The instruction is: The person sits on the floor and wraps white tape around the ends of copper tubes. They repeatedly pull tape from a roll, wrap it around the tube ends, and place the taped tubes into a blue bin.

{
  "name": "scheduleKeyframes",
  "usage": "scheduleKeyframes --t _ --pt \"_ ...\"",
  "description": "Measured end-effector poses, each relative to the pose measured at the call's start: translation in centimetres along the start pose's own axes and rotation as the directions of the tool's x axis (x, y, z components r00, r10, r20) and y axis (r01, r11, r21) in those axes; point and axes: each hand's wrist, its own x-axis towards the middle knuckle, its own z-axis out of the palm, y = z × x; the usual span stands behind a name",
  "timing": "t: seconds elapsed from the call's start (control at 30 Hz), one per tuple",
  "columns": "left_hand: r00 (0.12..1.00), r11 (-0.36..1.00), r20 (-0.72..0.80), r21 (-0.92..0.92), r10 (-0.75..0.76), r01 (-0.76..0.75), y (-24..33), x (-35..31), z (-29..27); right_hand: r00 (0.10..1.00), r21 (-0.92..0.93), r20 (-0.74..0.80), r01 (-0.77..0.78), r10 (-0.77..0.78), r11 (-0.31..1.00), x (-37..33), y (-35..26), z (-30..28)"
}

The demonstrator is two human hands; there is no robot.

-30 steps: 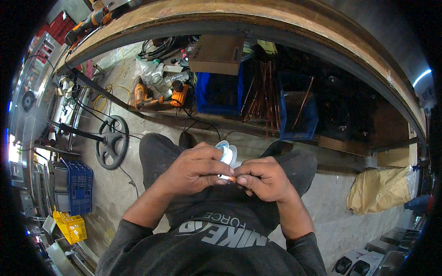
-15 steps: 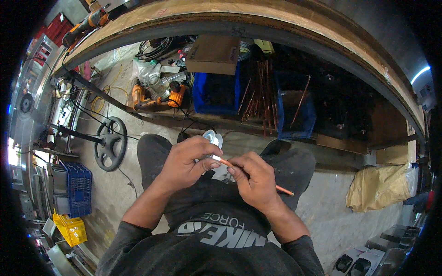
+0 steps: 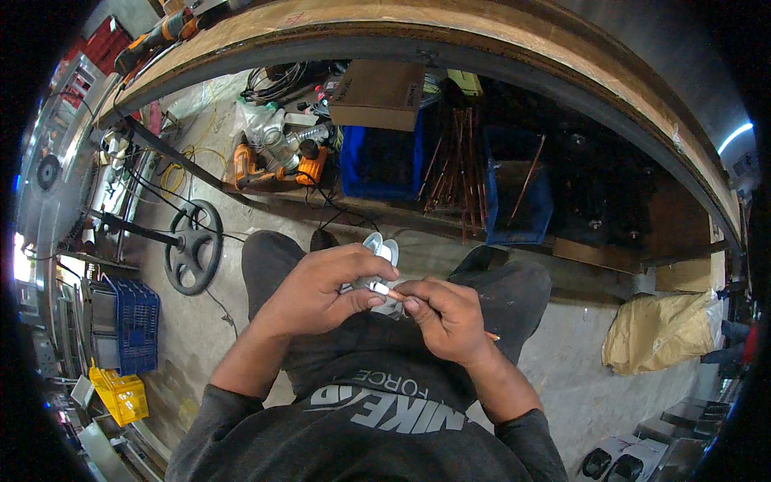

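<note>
In front of my lap, my right hand (image 3: pixel 450 320) pinches a thin copper tube (image 3: pixel 395 295), whose far end shows again past the wrist side of the hand. White tape (image 3: pixel 377 287) covers the tube's tip, which points toward my left hand (image 3: pixel 321 289). That left hand is closed, thumb and forefinger close together beside the taped tip. A white tape spool (image 3: pixel 389 251) with round flanges sticks out beyond its fingers; the grip on it is partly hidden.
Under the workbench (image 3: pixel 434 50) are an orange power drill (image 3: pixel 249 167), blue bins (image 3: pixel 377 165), copper rods (image 3: pixel 459 165) and a cardboard box (image 3: pixel 377 92). A black handwheel (image 3: pixel 193 245) stands at left, a yellow-brown sack (image 3: pixel 654 329) at right.
The tube's tip has shifted slightly left and shows more white tape. My right hand has turned a little, and less of the tube's rear end is visible.
</note>
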Motion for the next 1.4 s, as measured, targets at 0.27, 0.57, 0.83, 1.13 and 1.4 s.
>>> scheduleKeyframes --t 0.27,0.57,0.83,1.13,1.4 --pt "0.995 0.998 0.103 0.069 -0.010 0.003 -0.3 -0.4 -0.5 0.967 0.207 0.177 -0.221 0.185 0.953 0.4 0.1 -0.4" --pt "0.998 0.988 0.056 0.156 -0.026 0.017 -0.7 -0.8 -0.5 0.997 -0.057 0.062 -0.049 0.053 0.997 1.0 -0.3 0.3" --pt "0.998 0.988 0.024 0.139 0.065 -0.067 -0.9 -0.5 -0.1 0.999 -0.079 0.000 -0.039 0.039 0.996 0.0 -0.1 1.0" --pt "0.998 0.996 0.007 -0.049 0.070 -0.070 -1.3 -0.6 0.0 1.000 0.084 0.010 0.005 -0.006 0.996 0.2 0.3 1.1" --pt "0.987 0.983 -0.039 0.105 0.155 -0.150 -1.7 -1.3 -0.1 0.964 0.162 0.203 -0.204 0.170 0.965 1.2 -1.0 -0.1"
